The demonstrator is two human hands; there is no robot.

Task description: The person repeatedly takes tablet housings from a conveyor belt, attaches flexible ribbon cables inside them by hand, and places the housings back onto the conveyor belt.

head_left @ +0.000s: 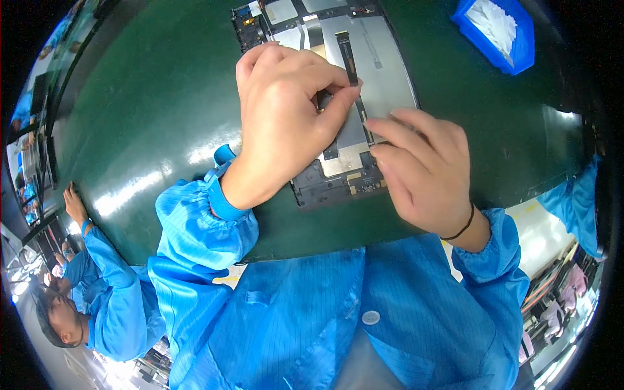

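A tablet-like device [389, 81] lies with its inner side up, a grey metal plate within a black frame. My left hand [279, 107] reaches over it and is closed, thumb and index finger pinching a narrow black flex cable [346, 55]. The cable's upper end sticks up past the fingertips, and a thin dark strip in line with it runs down below them. Beside that lower strip is my right hand [429, 162], its fingers bent and apart, with fingertips at the strip's edge. Whether they grip it is hard to tell. My left hand hides the device's middle left.
The device rests on a dark green tabletop [162, 97]. A blue bin [520, 49] holding white pieces stands at the far right. At the left, another person in blue [117, 299] has a hand on the table edge. More blue clothing [578, 201] shows at the right edge.
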